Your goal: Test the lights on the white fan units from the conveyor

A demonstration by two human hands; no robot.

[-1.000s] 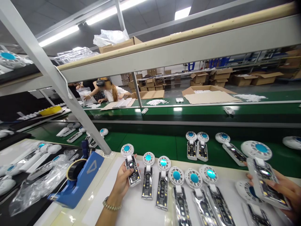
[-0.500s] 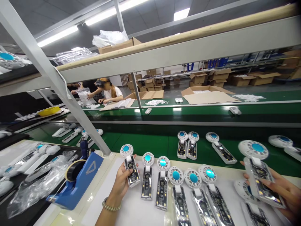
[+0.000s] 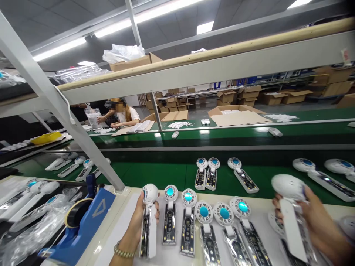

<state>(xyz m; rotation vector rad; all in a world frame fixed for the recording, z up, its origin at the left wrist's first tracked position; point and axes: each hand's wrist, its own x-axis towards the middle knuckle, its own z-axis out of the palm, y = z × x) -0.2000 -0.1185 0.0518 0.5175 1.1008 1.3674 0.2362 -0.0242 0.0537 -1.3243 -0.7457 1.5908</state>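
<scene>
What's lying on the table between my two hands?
Head view: five fans lie side by side between left hand and right hand, plus a sixth partly behind the right hand's fan.

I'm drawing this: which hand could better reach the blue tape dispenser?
Probably the left hand: it's closer to the blue tape dispenser, though it holds a white fan. The right hand, holding another fan, is farther.

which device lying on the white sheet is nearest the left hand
The leftmost device there, just right of the left hand; the others lie farther right.
</scene>
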